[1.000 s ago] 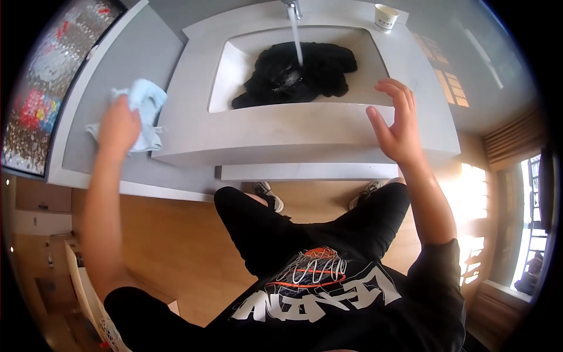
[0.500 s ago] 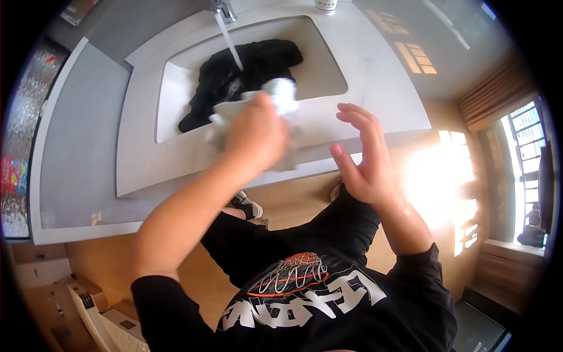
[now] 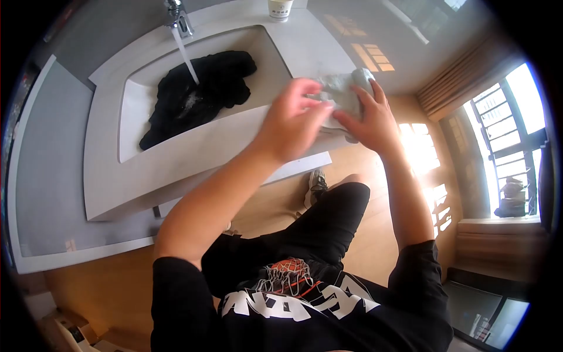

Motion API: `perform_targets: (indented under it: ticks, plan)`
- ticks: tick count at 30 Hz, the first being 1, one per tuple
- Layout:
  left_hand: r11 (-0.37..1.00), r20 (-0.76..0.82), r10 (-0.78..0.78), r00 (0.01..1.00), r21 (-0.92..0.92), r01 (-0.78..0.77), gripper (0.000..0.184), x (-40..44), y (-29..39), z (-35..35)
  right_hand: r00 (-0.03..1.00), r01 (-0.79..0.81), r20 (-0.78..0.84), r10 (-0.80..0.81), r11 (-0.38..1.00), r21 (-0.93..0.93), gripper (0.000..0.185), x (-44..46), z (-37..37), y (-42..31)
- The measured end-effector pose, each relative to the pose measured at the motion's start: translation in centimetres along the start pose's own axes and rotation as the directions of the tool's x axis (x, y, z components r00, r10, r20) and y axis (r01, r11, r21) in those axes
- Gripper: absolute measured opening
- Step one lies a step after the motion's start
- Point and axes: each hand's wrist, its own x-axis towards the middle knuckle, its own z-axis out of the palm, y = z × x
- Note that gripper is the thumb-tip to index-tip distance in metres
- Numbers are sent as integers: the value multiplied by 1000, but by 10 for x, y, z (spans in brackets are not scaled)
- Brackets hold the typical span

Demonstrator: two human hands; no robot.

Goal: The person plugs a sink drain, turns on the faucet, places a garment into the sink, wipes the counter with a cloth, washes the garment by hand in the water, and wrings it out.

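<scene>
At the right end of a white sink surface (image 3: 182,158), two bare hands come together over a pale blue-grey cloth (image 3: 345,95). The left hand (image 3: 290,124), blurred, curls its fingers toward one side of it; whether they pinch the fabric cannot be told. The right hand (image 3: 376,124) sets thumb and forefinger apart on the opposite side, its grip likewise unclear. Between the hands the cloth sits bunched rather than flat.

To their left, a black garment-like heap (image 3: 223,76) sprawls in the basin (image 3: 135,117) beneath a stream of water (image 3: 185,54) from a chrome tap (image 3: 179,19). Work appears only partway along: the black fabric looks wetted where the stream lands and the pale cloth is out of the basin, yet the tap runs, the black heap has not been lifted out, and the pale cloth is neither spread nor neatly folded. How wet either piece is throughout does not show.

Behind the basin, a paper cup (image 3: 280,10) stands upright near the back edge. Farther out, a barred window (image 3: 507,126) glows beside a brown curtain (image 3: 460,67), and the person's black T-shirt (image 3: 404,317) fills the foreground.
</scene>
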Motion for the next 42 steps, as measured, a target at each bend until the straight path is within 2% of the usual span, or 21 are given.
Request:
perform_targets:
  ticks: [1,2,3,5,9,12,14,16,21,25,27,29,30,31,33,34,35,37,38,39,42]
  plan:
    - [996,-84,50,995,-64,-56,32,-32,8,-26,999,30,-15,-31,998,-49,43,-3,0,-8]
    - [986,-148,168,975,42,-164,30,-56,9,-56,997,62,-32,-66,993,-97,39,-5,4,-15]
    - [977,-223,186,957,143,-157,33,-80,18,-87,991,110,-72,-114,992,-61,34,-8,12,-20]
    - [905,-405,238,883,422,-50,29,-121,19,-144,967,207,-154,-205,978,-3,26,-17,30,-32]
    - [772,-560,323,763,622,129,24,-168,4,-222,815,572,-261,-517,791,216,21,-58,88,-153]
    - [736,-565,466,681,675,57,19,-179,-7,-241,666,713,-444,-600,687,140,16,-66,116,-179]
    - [688,-518,506,690,724,40,17,-183,-7,-251,573,778,-539,-618,617,120,16,-72,136,-166]
    - [669,-501,517,694,742,37,16,-189,-6,-255,537,791,-526,-660,611,41,19,-79,138,-122]
    - [668,-502,528,685,744,30,14,-200,3,-265,492,516,-769,-409,848,-121,39,-76,148,31]
    - [610,-470,589,657,792,20,13,-212,9,-271,569,300,-821,-58,943,141,49,-88,174,6]
    - [591,-449,609,654,806,2,12,-218,8,-277,601,302,-798,35,915,268,69,-103,210,-47]
    - [599,-473,604,641,800,26,12,-217,9,-272,587,356,-800,-126,927,116,52,-119,230,-97]
    - [603,-481,598,641,797,35,11,-214,9,-268,549,505,-797,-252,860,76,48,-127,246,-107]
    - [588,-468,602,647,808,37,11,-210,8,-265,614,551,-715,-335,830,84,46,-134,251,-109]
    - [560,-446,603,661,827,48,12,-208,7,-258,606,623,-699,-380,773,119,29,-138,257,-88]
    - [548,-436,611,661,835,45,12,-209,7,-256,587,687,-625,-515,725,47,23,-136,241,-63]
    - [539,-426,617,662,841,39,11,-211,6,-257,584,644,-660,-474,765,21,24,-135,239,-38]
    - [536,-412,631,657,844,14,11,-214,3,-261,634,393,-722,-277,919,-7,50,-136,248,33]
    - [542,-412,641,647,840,-1,11,-217,2,-266,717,267,-683,-135,959,91,59,-133,220,51]
    - [547,-413,648,640,837,-12,11,-219,0,-269,701,121,-711,60,972,201,58,-127,209,57]
    - [536,-416,667,618,844,-9,10,-218,-5,-276,691,61,-708,145,965,257,60,-120,199,65]
